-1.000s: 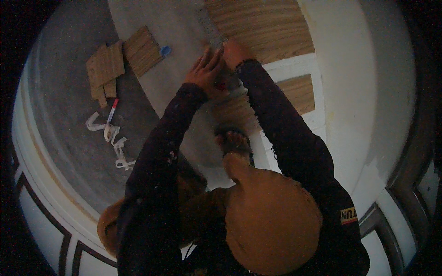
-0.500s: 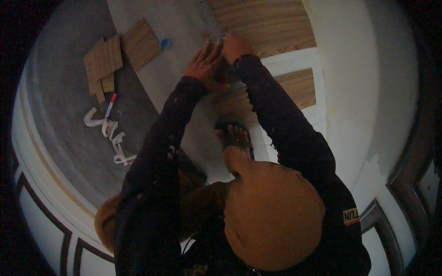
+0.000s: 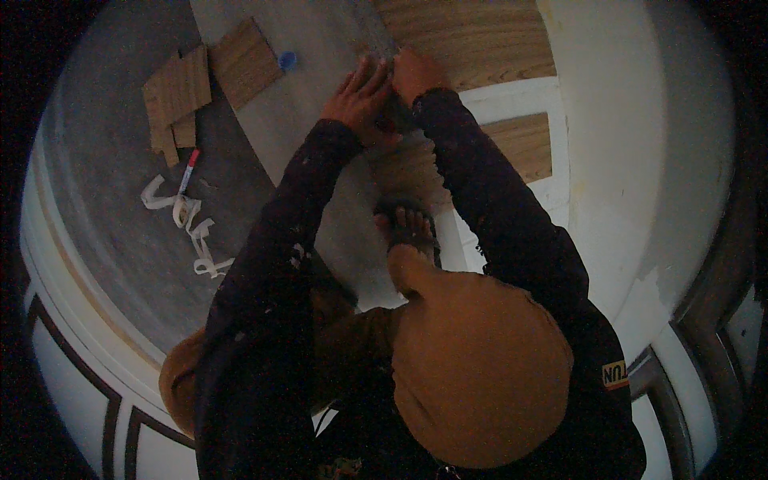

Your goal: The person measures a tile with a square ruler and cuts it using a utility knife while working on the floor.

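My left hand (image 3: pixel 358 100) lies with fingers stretched out on a pale grey strip of surface (image 3: pixel 308 120). Just right of its fingertips, my right hand (image 3: pixel 418 74) is curled closed at the left edge of a wood-grain panel (image 3: pixel 480 40). Whatever its fingers hold, if anything, is hidden. Something dark sits in the shadow between the two hands, too dim to name. Below the hands, another wood-grain piece (image 3: pixel 412 172) shows near my foot (image 3: pixel 408 224), partly covered by my right sleeve.
At the left lie cut wood-grain pieces (image 3: pixel 178 88), a larger offcut (image 3: pixel 248 68), a small blue cap (image 3: pixel 287 60), a red-and-white marker (image 3: pixel 189 170) and crumpled white tape (image 3: pixel 188 212). Right of my arm is a white-bordered wood-grain panel (image 3: pixel 520 148), beside a pale wall (image 3: pixel 616 120).
The view has shifted slightly. Both hands stay close together in nearly the same place, the left one still flat and the right one still closed.
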`<control>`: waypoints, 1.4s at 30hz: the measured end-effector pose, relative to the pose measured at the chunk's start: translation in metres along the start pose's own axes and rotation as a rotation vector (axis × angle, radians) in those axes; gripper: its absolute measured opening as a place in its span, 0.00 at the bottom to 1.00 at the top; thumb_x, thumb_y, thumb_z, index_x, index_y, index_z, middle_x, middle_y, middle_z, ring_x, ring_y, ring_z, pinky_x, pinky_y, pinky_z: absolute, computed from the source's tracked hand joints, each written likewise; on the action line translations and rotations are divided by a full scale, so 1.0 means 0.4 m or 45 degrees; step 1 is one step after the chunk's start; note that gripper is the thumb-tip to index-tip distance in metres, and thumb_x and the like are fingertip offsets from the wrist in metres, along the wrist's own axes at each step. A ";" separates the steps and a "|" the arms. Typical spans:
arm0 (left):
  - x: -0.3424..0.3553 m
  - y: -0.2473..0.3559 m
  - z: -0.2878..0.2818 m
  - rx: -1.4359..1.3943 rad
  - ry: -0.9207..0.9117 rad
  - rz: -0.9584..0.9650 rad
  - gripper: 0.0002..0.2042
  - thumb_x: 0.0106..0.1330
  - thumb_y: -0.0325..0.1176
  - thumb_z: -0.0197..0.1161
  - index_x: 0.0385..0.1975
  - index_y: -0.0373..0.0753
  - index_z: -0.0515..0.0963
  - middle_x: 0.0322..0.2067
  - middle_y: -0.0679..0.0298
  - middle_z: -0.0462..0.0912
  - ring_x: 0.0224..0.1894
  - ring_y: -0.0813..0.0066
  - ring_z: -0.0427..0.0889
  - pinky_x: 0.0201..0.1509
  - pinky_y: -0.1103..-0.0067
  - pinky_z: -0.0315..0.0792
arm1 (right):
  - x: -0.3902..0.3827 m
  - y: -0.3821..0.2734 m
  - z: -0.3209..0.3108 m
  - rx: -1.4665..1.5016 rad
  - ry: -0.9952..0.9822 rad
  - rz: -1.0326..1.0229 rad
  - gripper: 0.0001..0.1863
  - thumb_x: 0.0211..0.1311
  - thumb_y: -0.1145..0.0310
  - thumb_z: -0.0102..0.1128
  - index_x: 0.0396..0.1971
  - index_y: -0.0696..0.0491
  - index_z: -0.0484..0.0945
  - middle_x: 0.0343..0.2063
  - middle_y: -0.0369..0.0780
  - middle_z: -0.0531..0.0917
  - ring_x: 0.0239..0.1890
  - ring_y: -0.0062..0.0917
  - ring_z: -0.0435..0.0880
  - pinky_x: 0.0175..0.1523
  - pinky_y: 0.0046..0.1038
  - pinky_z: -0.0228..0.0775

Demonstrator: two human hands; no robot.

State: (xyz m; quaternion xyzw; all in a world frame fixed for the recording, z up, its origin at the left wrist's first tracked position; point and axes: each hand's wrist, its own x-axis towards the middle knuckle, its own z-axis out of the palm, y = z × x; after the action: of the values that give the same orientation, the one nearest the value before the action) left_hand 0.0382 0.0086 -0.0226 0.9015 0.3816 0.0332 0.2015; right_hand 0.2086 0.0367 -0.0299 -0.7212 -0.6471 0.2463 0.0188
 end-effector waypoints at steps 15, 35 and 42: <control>-0.022 0.013 -0.005 -0.065 -0.037 -0.021 0.57 0.43 0.60 0.75 0.74 0.44 0.53 0.75 0.56 0.53 0.77 0.48 0.46 0.76 0.56 0.51 | -0.065 -0.010 -0.030 0.111 0.000 0.008 0.14 0.68 0.63 0.50 0.40 0.57 0.79 0.39 0.54 0.83 0.44 0.54 0.82 0.49 0.51 0.75; -0.011 0.027 -0.015 -0.015 -0.046 -0.035 0.54 0.43 0.62 0.75 0.72 0.46 0.59 0.76 0.60 0.49 0.78 0.54 0.43 0.78 0.59 0.48 | -0.113 0.018 -0.058 -0.063 -0.133 -0.204 0.14 0.68 0.64 0.51 0.38 0.59 0.81 0.40 0.55 0.84 0.44 0.52 0.83 0.50 0.50 0.75; -0.001 0.000 0.020 0.118 -0.110 -0.038 0.53 0.44 0.62 0.74 0.72 0.45 0.60 0.76 0.61 0.48 0.78 0.56 0.42 0.78 0.59 0.48 | -0.139 0.006 -0.062 0.114 -0.166 0.012 0.13 0.65 0.66 0.52 0.40 0.60 0.80 0.39 0.55 0.84 0.44 0.53 0.83 0.50 0.50 0.75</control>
State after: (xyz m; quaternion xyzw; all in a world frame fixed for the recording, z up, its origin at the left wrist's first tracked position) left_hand 0.0394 0.0055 -0.0299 0.9047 0.3871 -0.0265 0.1762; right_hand 0.2179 -0.0089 0.0093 -0.7050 -0.6320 0.3216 0.0080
